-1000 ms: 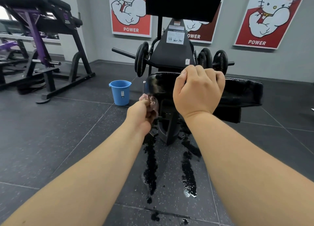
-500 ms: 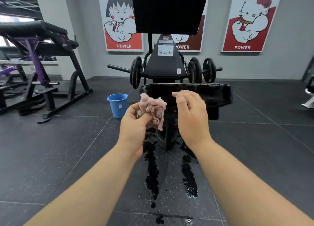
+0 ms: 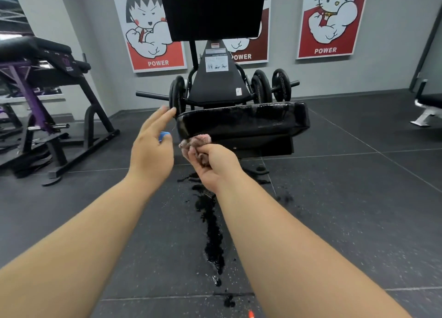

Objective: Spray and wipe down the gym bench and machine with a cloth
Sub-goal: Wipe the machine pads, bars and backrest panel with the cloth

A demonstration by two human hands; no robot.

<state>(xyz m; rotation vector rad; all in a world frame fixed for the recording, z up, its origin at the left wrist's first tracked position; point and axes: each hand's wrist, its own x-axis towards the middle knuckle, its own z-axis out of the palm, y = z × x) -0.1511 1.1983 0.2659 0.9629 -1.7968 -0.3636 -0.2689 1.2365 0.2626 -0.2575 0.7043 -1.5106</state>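
Observation:
A black padded bench seat (image 3: 244, 120), wet and shiny, sits low in front of me on the machine (image 3: 217, 85) with its black back pad above and weight plates at both sides. My right hand (image 3: 211, 166) grips a crumpled pink cloth (image 3: 195, 142) just below the seat's front left edge. My left hand (image 3: 151, 148) is raised beside it with fingers straight, holding nothing, fingertips close to the seat's left corner.
A blue bucket (image 3: 164, 136) is mostly hidden behind my left hand. Dark wet streaks (image 3: 210, 227) run down the floor toward me. A purple and black machine (image 3: 40, 107) stands at left. Part of another bench (image 3: 428, 107) shows at far right.
The cloth has passed from my left hand to my right hand. My left hand has opened and moved left. The view has shifted left and nearer to the bench.

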